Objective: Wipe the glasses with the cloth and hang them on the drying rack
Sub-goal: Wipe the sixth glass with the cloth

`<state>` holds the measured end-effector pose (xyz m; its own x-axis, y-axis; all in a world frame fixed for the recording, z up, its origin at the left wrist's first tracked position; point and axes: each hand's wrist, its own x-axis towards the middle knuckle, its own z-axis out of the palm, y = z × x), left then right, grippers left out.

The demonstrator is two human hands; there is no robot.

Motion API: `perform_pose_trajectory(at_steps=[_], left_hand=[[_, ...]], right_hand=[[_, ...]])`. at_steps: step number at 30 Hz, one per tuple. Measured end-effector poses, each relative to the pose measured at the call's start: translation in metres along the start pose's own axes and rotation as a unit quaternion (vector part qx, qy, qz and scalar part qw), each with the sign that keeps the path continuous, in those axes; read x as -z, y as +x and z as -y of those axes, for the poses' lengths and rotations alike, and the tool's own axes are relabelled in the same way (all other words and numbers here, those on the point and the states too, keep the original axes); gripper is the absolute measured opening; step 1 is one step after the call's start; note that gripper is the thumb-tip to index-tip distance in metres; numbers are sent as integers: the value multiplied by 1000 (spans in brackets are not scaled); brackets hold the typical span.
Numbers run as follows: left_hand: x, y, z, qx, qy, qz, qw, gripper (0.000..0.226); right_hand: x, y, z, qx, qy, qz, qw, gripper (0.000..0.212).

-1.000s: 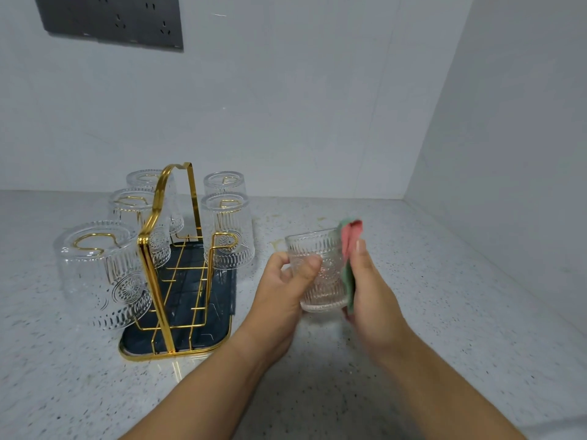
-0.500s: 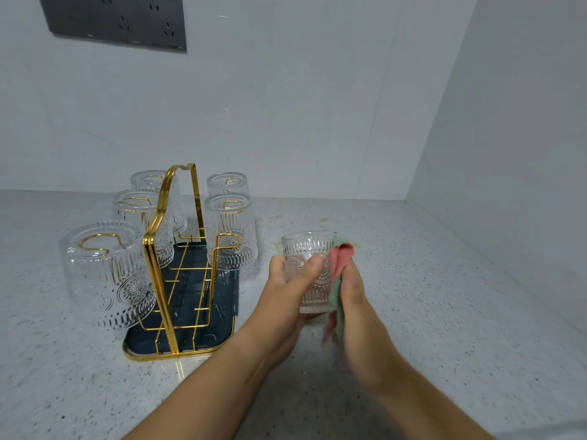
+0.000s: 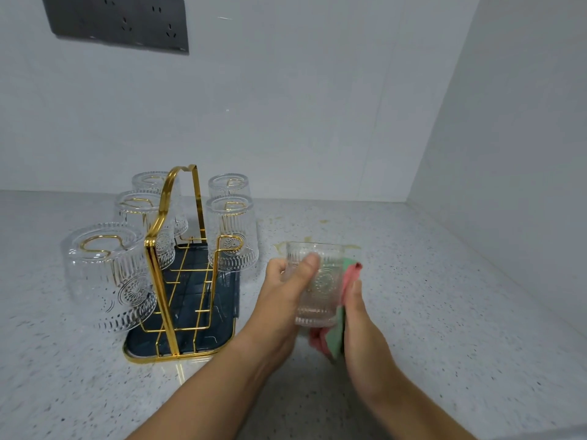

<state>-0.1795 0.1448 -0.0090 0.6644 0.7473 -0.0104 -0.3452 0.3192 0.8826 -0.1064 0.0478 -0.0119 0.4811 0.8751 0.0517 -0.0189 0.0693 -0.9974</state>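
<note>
Left hand point(image 3: 286, 293) clamps the upright glass point(image 3: 316, 284) by its side, above the counter point(image 3: 444, 312) near its back right corner. Right hand point(image 3: 359, 325) presses the cloth point(image 3: 336, 338) on its wall. Ribbed glass looks fragile, slippery; best held round the middle. One rack point(image 3: 165, 249) hook free.

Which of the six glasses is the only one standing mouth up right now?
The glass held in the left hand, with the cloth against it. The other five hang mouth down on the gold drying rack.
</note>
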Motion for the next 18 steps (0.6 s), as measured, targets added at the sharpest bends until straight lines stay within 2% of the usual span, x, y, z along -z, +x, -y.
perform_pose_trajectory(at_steps=[2, 3, 6, 7, 10, 11, 13, 14, 18], left_hand=[[1, 0, -4, -8, 7, 1, 1000, 111], [0, 0, -4, -16, 17, 4, 1000, 105], [-2, 2, 2, -15, 41, 44, 998, 62], [-3, 0, 4, -8, 38, 57, 998, 59], [-2, -3, 7, 2, 45, 59, 997, 80], [0, -3, 7, -3, 54, 57, 997, 85], [1, -4, 6, -14, 56, 47, 997, 78], [1, -5, 5, -9, 47, 44, 998, 73], [1, -5, 0, 6, -5, 52, 999, 79]], right_hand=[[-2, 3, 7, -5, -7, -7, 1000, 79], [1, 8, 11, -5, -26, -13, 1000, 80], [12, 24, 27, 13, -51, -44, 998, 78], [13, 26, 33, 22, -51, -60, 997, 78], [1, 17, 39, 72, -81, -57, 992, 65], [-1, 13, 33, 80, -95, -44, 991, 67], [-1, 7, 14, 70, -96, -27, 993, 85], [-1, 4, 5, 56, -89, -21, 994, 88], [1, -5, 4, 33, -46, 2, 998, 73]])
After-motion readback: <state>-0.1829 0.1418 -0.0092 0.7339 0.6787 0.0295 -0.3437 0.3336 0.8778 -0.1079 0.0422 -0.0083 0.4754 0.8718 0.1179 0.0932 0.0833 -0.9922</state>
